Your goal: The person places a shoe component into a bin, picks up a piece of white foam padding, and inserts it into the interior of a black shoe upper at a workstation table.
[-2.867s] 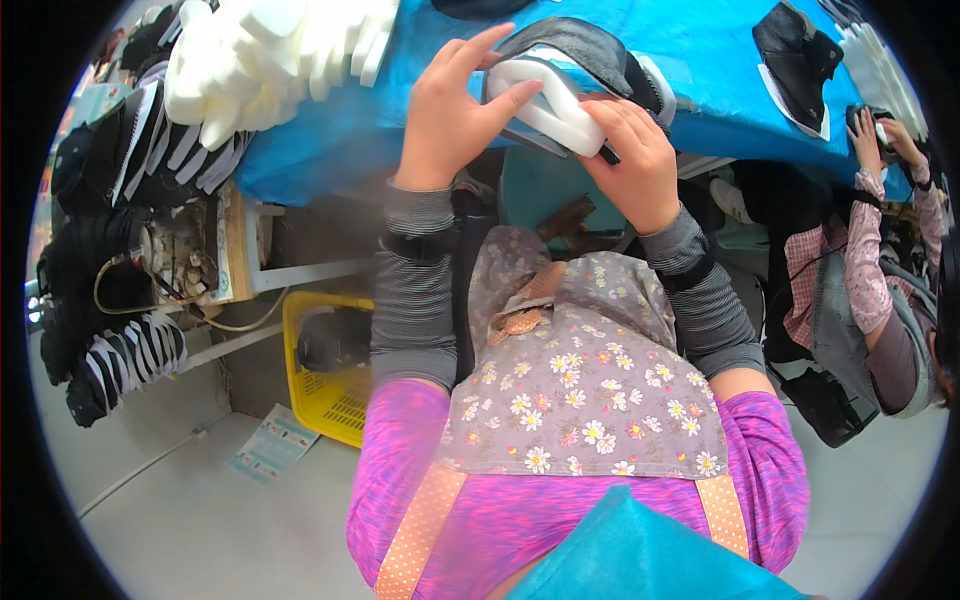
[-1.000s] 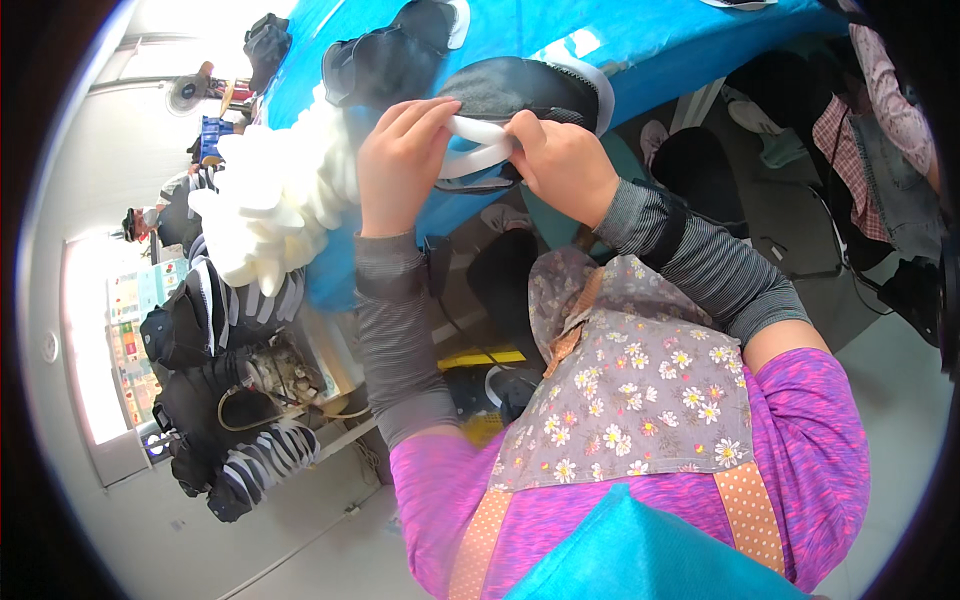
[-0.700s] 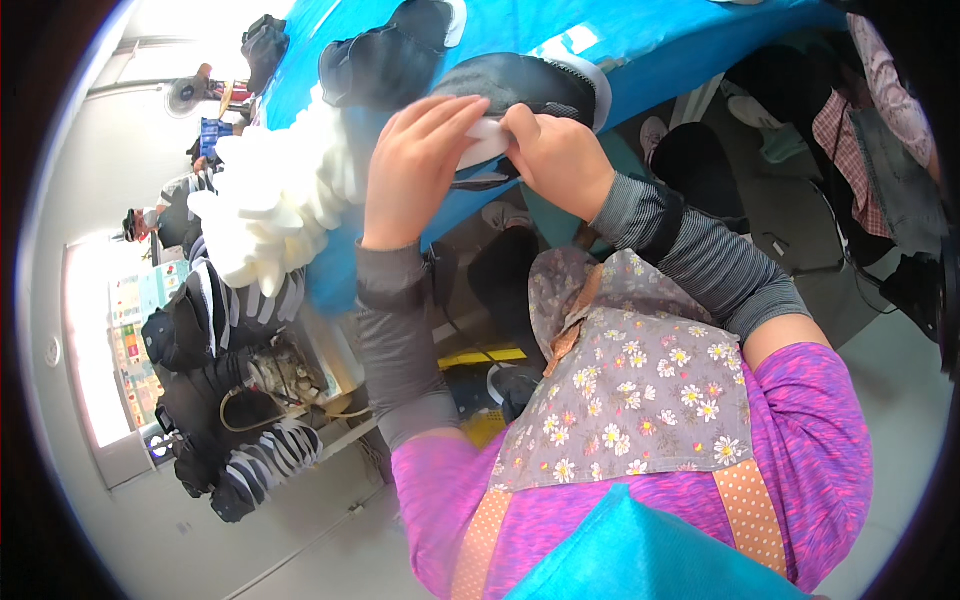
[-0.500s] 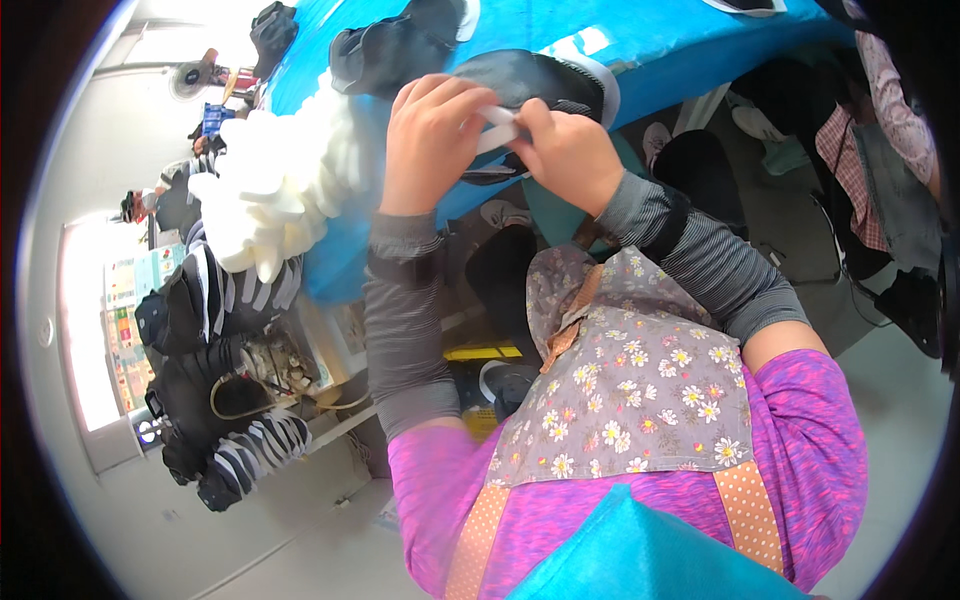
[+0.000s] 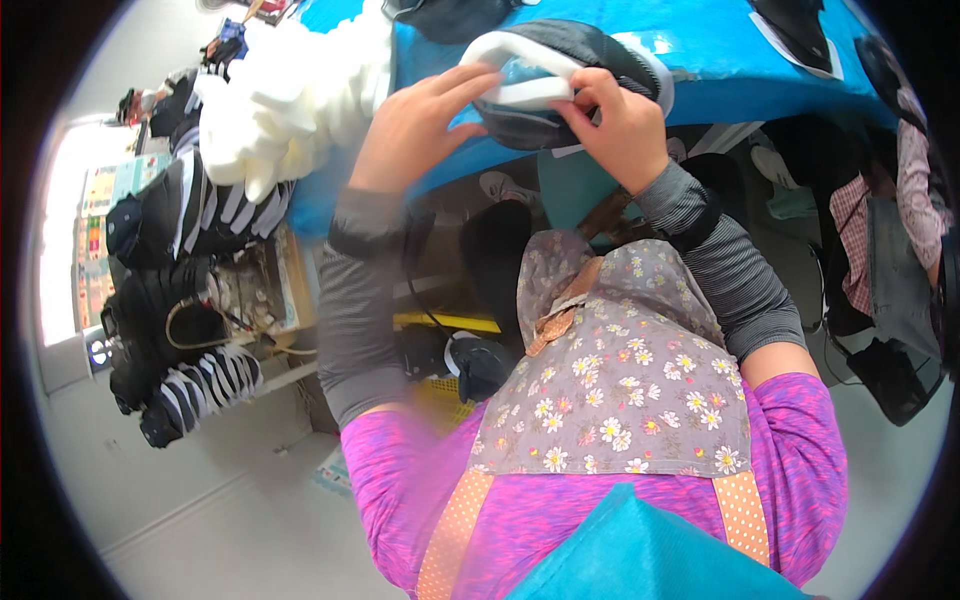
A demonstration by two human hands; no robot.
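A white foam band (image 5: 535, 94), bent into a loop, lies at the opening of a black cap-like piece (image 5: 610, 65) with a pale edge at its right. My right hand (image 5: 625, 128) pinches the band's right end between thumb and fingers. At the loop's left side, the fingers of my left hand (image 5: 415, 128) press on the band, with the thumb lower, by the black piece. Clear or bluish material shows inside the loop. The piece rests near the front edge of a blue-covered table (image 5: 700, 58).
Left of my hands is a heap of white foam pieces (image 5: 290, 100). Black-and-white cap-like pieces are stacked (image 5: 200, 210) farther left. Another dark piece (image 5: 450, 15) lies behind, and one with a white edge (image 5: 795, 35) at the right. A person in a checked garment (image 5: 850, 225) is at the right.
The white band was folded small between my hands; now it is spread into a loop at the black piece's opening. My hands are farther apart, and the whole view has shifted.
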